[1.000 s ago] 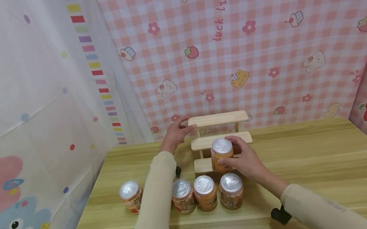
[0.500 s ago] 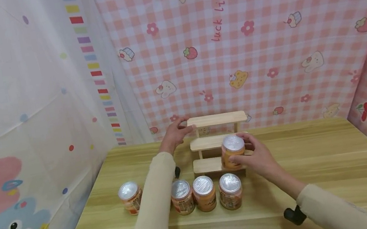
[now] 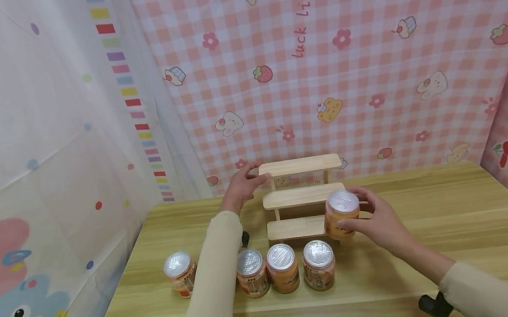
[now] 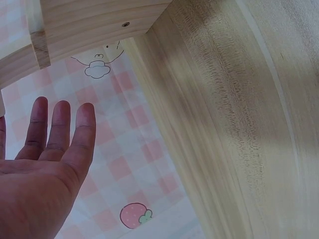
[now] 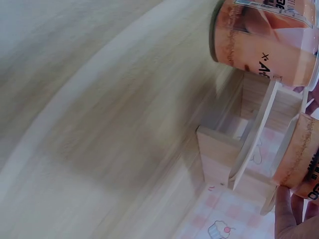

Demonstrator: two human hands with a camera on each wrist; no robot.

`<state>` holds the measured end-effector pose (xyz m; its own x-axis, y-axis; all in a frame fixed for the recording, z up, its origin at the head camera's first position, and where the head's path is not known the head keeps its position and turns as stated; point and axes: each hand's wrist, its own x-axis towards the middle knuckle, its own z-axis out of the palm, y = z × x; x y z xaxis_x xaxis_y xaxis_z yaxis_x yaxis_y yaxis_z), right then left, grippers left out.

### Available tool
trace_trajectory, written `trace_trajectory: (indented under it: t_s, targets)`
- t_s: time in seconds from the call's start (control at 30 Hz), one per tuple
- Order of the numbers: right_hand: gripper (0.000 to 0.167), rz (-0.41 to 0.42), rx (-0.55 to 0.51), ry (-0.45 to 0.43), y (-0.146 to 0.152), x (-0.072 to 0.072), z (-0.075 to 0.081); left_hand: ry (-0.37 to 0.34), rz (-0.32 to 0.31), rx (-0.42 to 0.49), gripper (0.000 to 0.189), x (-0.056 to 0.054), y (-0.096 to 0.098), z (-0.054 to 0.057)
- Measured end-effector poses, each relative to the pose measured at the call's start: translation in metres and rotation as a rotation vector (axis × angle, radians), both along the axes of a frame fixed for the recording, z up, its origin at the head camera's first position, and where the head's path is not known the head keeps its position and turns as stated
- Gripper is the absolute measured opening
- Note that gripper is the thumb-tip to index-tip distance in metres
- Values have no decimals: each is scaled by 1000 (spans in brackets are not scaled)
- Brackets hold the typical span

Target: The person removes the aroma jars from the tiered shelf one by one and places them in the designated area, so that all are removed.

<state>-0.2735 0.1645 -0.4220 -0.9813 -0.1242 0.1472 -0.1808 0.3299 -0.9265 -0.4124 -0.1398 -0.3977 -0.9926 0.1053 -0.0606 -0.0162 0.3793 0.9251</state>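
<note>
My right hand (image 3: 383, 224) grips an orange can (image 3: 339, 217) with a silver lid, thumb on its near side and fingers around the far side. The can is upright and overlaps the right end of the lowest tier of a small three-tier wooden rack (image 3: 300, 195). In the right wrist view the held can (image 5: 301, 154) shows above my fingers, with the rack beside it. My left hand (image 3: 240, 186) pinches the left end of the top tier between thumb and index finger. Its other fingers (image 4: 61, 127) extend loosely below the plank in the left wrist view.
Three similar cans stand in a row before the rack: a left can (image 3: 253, 273), a middle can (image 3: 283, 268) and a right can (image 3: 319, 265). Another can (image 3: 181, 274) stands left of my left sleeve. A pink checked cloth (image 3: 370, 66) hangs behind the table (image 3: 447, 227).
My right hand has carried the can rightward along the lowest tier, from its middle to its right end, and slightly nearer. The left hand stays at the top tier.
</note>
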Motion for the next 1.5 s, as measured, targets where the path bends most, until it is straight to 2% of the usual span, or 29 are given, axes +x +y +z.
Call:
trace_trajectory:
  t_s: [0.3, 0.6, 1.0, 1.3, 1.5]
  targets:
    - [74, -15, -7, 3, 17, 9, -8, -10, 2, 2, 59, -1, 0, 0]
    - [73, 4, 0, -24, 25, 19, -23, -3, 0, 2, 60, -2, -1, -1]
    - [75, 25, -22, -52, 27, 28, -44, 8, -2, -11, 60, 0, 1, -1]
    - [80, 22, -5, -128, 22, 34, -52, 13, -3, -14, 60, 0, 0, -1]
    - [78, 21, -16, -105, 20, 34, -59, 7, -2, -12, 60, 0, 0, 0]
